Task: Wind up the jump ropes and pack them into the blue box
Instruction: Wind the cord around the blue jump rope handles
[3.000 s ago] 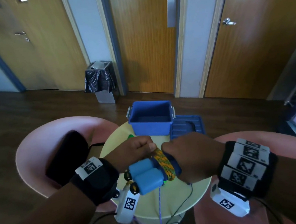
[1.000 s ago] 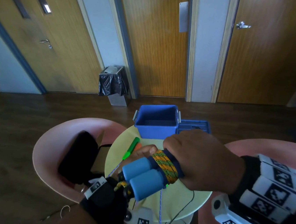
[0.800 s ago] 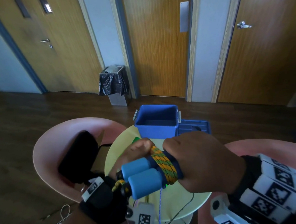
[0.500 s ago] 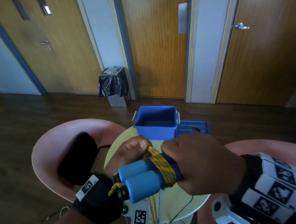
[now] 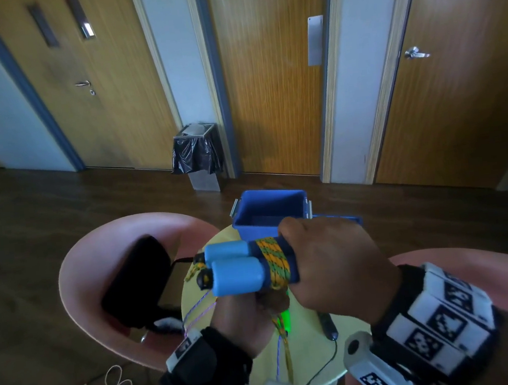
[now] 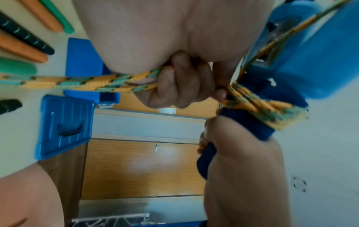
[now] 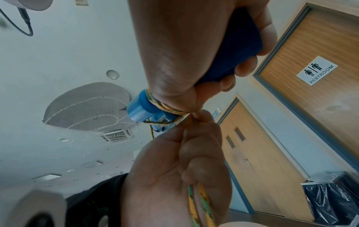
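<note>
Gripping the paired blue handles [image 5: 239,270] side by side, the right hand [image 5: 332,265] curls round them so they serve as a spool. The left hand [image 5: 243,315], beneath, pinches the orange-green rope [image 6: 81,83] taut for another wrap. At the round table's [image 5: 306,340] far edge, the blue box [image 5: 269,212] stands open beside its lid [image 6: 64,126], probably ready for the bundle.

Dim daylight leaves the floor [image 5: 32,247] murky and the doors [image 5: 269,81] softly sheened, while wide-angle bending warps the edges and both wrist views smear close up.
</note>
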Tool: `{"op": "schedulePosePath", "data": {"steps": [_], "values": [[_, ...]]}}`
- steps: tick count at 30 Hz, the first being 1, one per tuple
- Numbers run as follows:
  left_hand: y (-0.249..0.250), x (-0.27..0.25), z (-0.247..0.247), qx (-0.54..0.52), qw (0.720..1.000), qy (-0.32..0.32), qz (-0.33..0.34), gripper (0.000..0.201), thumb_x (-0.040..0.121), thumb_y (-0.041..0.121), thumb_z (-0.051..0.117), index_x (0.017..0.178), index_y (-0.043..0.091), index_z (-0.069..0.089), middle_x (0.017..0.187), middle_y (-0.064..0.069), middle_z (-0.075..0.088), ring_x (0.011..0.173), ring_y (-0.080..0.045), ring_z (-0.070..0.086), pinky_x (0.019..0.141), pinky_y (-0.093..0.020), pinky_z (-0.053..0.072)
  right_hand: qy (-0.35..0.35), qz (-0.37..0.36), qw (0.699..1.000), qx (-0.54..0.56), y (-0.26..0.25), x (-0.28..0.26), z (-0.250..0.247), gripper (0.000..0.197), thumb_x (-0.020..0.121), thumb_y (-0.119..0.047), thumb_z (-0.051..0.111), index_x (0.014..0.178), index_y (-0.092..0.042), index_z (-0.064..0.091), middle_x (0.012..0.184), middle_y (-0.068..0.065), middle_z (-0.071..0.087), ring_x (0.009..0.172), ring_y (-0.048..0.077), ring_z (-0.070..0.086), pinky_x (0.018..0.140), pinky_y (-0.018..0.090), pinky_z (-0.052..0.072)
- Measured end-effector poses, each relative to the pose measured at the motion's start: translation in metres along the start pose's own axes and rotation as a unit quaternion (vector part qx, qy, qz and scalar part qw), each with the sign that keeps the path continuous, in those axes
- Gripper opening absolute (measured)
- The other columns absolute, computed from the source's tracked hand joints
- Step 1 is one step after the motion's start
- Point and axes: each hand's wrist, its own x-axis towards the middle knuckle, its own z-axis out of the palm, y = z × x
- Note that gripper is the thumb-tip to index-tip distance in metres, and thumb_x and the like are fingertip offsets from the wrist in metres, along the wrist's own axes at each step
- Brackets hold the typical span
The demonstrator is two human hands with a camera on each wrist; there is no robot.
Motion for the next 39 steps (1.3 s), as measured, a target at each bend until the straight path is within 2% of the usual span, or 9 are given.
{"op": "schedulePosePath", "data": {"steps": [5, 8, 11, 16, 19, 21, 24, 35, 39], "values": [[0.011, 0.004, 0.009, 0.15, 0.981, 0.05, 0.11, 0.025, 0.08, 0.023, 0.062, 0.094, 0.004, 0.054, 0.066, -0.007, 0.036, 0.053, -0.013, 0.034, 0.051, -0.029, 0.028, 0.007, 0.04, 0.999, -0.021, 0.0, 0.01, 0.01, 0.027, 0.061, -0.038, 0.061, 0.079, -0.021, 0.052, 0.06, -0.004, 0.056, 0.047, 0.021, 0.055, 0.045, 0.024, 0.031], [0.008, 0.006, 0.01, 0.227, 0.956, 0.081, 0.165, 0.01, 0.079, 0.006, 0.059, 0.075, 0.005, 0.05, 0.059, 0.001, 0.048, 0.051, -0.007, 0.043, 0.053, -0.026, 0.037, -0.016, 0.05, 0.998, -0.043, -0.001, 0.019, 0.009, 0.026, 0.072, -0.035, 0.062, 0.09, -0.02, 0.051, 0.073, -0.004, 0.059, 0.061, 0.022, 0.06, 0.05, 0.028, 0.034], [0.005, 0.011, 0.019, 0.27, 0.944, 0.057, 0.18, 0.009, 0.088, -0.007, 0.048, 0.086, -0.005, 0.057, 0.068, -0.001, 0.061, 0.061, -0.007, 0.055, 0.059, -0.018, 0.046, -0.039, 0.059, 0.996, -0.057, 0.003, 0.024, 0.016, 0.026, 0.083, -0.036, 0.057, 0.102, -0.02, 0.047, 0.086, -0.002, 0.059, 0.075, 0.023, 0.061, 0.06, 0.032, 0.044], [0.0, 0.011, 0.012, 0.283, 0.949, 0.058, 0.129, 0.021, 0.077, 0.007, 0.054, 0.067, 0.005, 0.036, 0.053, 0.005, 0.032, 0.048, -0.006, 0.028, 0.049, -0.022, 0.026, -0.07, 0.086, 0.988, -0.108, 0.014, 0.033, 0.038, 0.023, 0.067, -0.023, 0.068, 0.082, -0.016, 0.051, 0.06, 0.0, 0.051, 0.046, 0.023, 0.05, 0.046, 0.027, 0.025], [0.001, 0.003, 0.009, 0.28, 0.957, 0.02, 0.078, 0.041, 0.077, 0.021, 0.062, 0.059, 0.014, 0.026, 0.049, 0.013, 0.029, 0.042, -0.002, 0.027, 0.045, -0.016, 0.027, -0.094, 0.091, 0.984, -0.124, 0.013, 0.03, 0.047, 0.022, 0.08, -0.027, 0.06, 0.097, -0.017, 0.049, 0.079, 0.001, 0.058, 0.067, 0.027, 0.06, 0.055, 0.032, 0.03], [0.004, 0.0, 0.015, 0.305, 0.949, 0.045, 0.072, 0.053, 0.099, 0.022, 0.054, 0.061, 0.008, 0.019, 0.042, 0.015, 0.034, 0.039, 0.0, 0.033, 0.045, -0.012, 0.028, -0.111, 0.078, 0.985, -0.108, 0.012, 0.025, 0.049, 0.028, 0.085, -0.032, 0.057, 0.106, -0.018, 0.045, 0.093, 0.002, 0.058, 0.082, 0.029, 0.062, 0.061, 0.035, 0.033], [0.005, 0.001, 0.014, 0.34, 0.928, 0.105, 0.108, 0.05, 0.104, 0.023, 0.043, 0.055, 0.016, 0.038, 0.04, 0.012, 0.036, 0.039, -0.001, 0.034, 0.05, -0.024, 0.025, -0.148, 0.045, 0.987, -0.038, 0.013, 0.018, 0.051, 0.034, 0.081, -0.028, 0.058, 0.109, -0.016, 0.042, 0.101, 0.004, 0.055, 0.087, 0.029, 0.061, 0.064, 0.037, 0.044], [-0.01, 0.006, 0.013, 0.293, 0.937, 0.152, 0.111, 0.044, 0.106, 0.023, 0.037, 0.063, 0.017, 0.04, 0.045, 0.008, 0.033, 0.044, -0.008, 0.029, 0.05, -0.028, 0.024, -0.236, 0.131, 0.936, 0.226, 0.033, 0.008, 0.06, 0.049, 0.071, -0.037, 0.078, 0.099, -0.02, 0.04, 0.084, -0.001, 0.057, 0.071, 0.019, 0.061, 0.067, 0.043, 0.053], [-0.01, 0.009, 0.018, 0.249, 0.956, 0.134, 0.074, 0.034, 0.107, 0.024, 0.034, 0.089, 0.007, 0.058, 0.053, 0.009, 0.05, 0.041, 0.0, 0.042, 0.041, -0.015, 0.033, -0.221, 0.195, 0.896, 0.332, 0.036, 0.003, 0.063, 0.062, 0.063, -0.044, 0.086, 0.105, -0.021, 0.046, 0.087, 0.002, 0.066, 0.067, 0.019, 0.067, 0.062, 0.042, 0.057]]}}
